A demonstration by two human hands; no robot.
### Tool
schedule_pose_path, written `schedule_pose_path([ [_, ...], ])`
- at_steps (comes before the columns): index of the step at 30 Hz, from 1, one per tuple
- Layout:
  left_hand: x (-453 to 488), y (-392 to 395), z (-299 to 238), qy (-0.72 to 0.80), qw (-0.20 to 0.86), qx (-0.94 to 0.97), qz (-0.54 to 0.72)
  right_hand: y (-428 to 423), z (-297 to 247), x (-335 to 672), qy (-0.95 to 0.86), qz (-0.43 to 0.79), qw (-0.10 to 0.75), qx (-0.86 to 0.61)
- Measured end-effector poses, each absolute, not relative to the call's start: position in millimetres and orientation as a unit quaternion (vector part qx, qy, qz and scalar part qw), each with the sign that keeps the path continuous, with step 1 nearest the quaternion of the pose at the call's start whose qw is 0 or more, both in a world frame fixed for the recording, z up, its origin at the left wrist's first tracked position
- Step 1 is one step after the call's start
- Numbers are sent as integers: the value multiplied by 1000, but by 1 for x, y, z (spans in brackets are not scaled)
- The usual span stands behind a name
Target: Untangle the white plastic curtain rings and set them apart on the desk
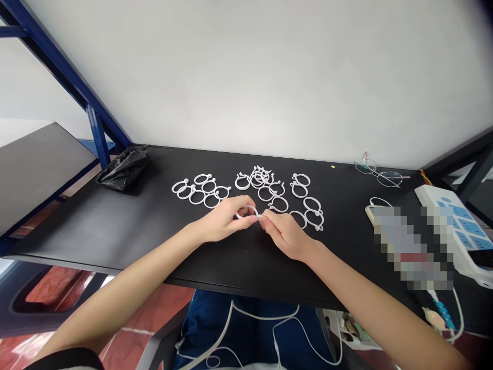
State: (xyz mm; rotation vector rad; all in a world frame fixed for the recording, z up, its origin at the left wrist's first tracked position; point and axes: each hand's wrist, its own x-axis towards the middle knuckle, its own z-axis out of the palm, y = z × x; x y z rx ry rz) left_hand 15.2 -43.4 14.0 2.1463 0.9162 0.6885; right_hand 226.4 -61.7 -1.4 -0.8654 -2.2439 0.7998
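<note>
My left hand [225, 218] and my right hand [283, 232] meet over the middle of the black table [115, 226], both pinching one white plastic ring [248, 211] between their fingertips. Beyond the hands lie several more white rings: a linked group on the left [201, 191], a heap in the middle [260, 181] and scattered ones on the right [310, 208].
A crumpled black plastic bag [122, 168] lies at the back left. Glasses [379, 173] rest at the back right by the wall. A phone [375, 211], a white power strip [456, 226] and white cables [250, 329] are on the right and below the table's front edge.
</note>
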Motion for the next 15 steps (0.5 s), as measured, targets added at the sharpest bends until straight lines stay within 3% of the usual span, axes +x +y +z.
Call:
schedule_pose_path([
  [15, 16, -44, 16, 355, 350, 826, 262, -62, -3, 225, -839, 306, 306, -329],
])
